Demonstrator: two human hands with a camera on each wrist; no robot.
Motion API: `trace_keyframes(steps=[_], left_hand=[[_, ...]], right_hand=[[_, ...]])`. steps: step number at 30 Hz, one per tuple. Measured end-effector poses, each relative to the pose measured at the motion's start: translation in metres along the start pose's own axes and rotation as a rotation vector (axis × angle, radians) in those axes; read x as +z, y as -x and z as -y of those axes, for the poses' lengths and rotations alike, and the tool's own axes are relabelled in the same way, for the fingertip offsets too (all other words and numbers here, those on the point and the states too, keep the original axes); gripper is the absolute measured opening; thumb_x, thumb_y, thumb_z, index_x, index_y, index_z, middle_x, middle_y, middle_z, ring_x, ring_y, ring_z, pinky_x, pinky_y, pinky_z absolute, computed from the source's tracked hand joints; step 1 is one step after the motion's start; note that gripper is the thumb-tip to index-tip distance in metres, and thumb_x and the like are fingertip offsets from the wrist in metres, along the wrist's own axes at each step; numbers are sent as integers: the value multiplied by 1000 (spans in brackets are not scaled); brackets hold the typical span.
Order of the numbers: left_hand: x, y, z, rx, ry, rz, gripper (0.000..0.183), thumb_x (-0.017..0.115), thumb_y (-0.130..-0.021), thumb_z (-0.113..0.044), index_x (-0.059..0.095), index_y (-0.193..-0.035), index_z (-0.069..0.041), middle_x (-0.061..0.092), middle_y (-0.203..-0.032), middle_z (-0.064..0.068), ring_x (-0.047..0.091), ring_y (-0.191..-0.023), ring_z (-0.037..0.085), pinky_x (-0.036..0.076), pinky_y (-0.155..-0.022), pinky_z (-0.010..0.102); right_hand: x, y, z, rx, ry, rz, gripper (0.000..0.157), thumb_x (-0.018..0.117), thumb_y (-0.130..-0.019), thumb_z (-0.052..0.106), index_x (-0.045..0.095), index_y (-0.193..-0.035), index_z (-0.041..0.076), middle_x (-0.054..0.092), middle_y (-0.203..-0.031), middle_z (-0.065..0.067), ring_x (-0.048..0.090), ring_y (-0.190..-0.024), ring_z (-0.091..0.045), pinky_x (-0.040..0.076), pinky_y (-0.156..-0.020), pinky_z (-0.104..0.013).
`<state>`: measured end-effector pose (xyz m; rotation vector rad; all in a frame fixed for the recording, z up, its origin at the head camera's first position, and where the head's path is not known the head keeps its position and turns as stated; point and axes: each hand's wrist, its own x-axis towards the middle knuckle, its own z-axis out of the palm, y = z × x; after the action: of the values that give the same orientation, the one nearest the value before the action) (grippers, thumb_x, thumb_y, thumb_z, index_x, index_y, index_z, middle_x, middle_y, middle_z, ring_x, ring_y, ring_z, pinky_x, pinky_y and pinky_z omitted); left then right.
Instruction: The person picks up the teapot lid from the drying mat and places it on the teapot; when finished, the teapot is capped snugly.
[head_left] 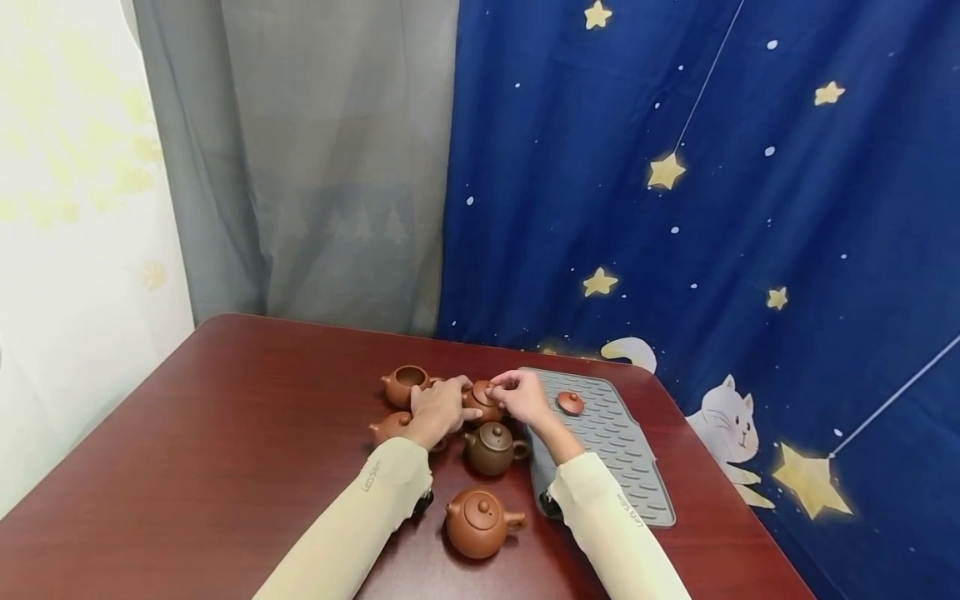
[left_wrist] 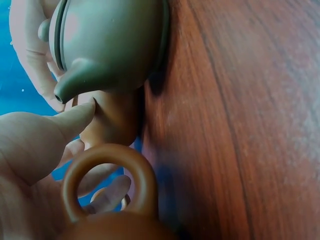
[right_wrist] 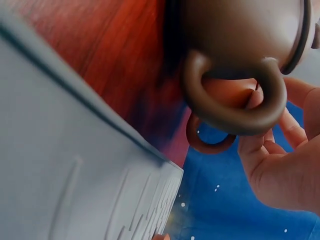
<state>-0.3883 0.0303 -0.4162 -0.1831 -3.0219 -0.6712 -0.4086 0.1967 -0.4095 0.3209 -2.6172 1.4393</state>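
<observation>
A reddish-brown teapot (head_left: 480, 410) stands between both hands. My left hand (head_left: 441, 407) holds it at its spout side, the thumb (left_wrist: 75, 120) against the body in the left wrist view. At its top, my right hand (head_left: 525, 398) pinches the knob of its lid (head_left: 484, 391), which sits on or close over the opening. Just in front is a dark olive-brown teapot (head_left: 491, 454) with its lid on; its handle (right_wrist: 235, 117) partly hides the right fingers in the right wrist view. Under the left forearm, another reddish teapot (head_left: 392, 427) is partly covered.
A lidless teapot (head_left: 407, 379) stands behind the left hand. Nearer the front is an orange-brown lidded teapot (head_left: 477, 529). A loose red lid (head_left: 571, 403) lies on the grey ridged mat (head_left: 622, 450) at the right. Curtains hang behind the dark red table (head_left: 247, 433).
</observation>
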Motion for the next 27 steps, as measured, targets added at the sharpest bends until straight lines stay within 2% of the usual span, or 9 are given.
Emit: trace_keyframes(steps=[12,21,27], left_hand=[[2,-2,1,-10,7,8,53,72,-85,-52,59,-132,-30,67,-123,8,62,-112,32,32,-98,53],[-1,0,-3,-35,38,24,52,72,-87,-49,58,-134,-31,66,-124,9,62,-110,33,34,-100,55],[-1,-1,-3,-62,75,37,52,75,-85,-48,60,-132,-32,65,-123,9,62,-109,32,41,-91,52]], right_hand=[[4,1,-1,-20,45,-13,11,76,-85,5,74,-93,-2,69,-72,-8,55,-56,-5,45,-53,-20],[6,-2,-3,-43,76,-23,10,76,-86,5,73,-92,-1,64,-71,-1,54,-64,-6,44,-59,-21],[3,0,-3,-29,43,22,11,73,-87,4,70,-95,-3,62,-69,0,54,-57,-7,42,-51,-21]])
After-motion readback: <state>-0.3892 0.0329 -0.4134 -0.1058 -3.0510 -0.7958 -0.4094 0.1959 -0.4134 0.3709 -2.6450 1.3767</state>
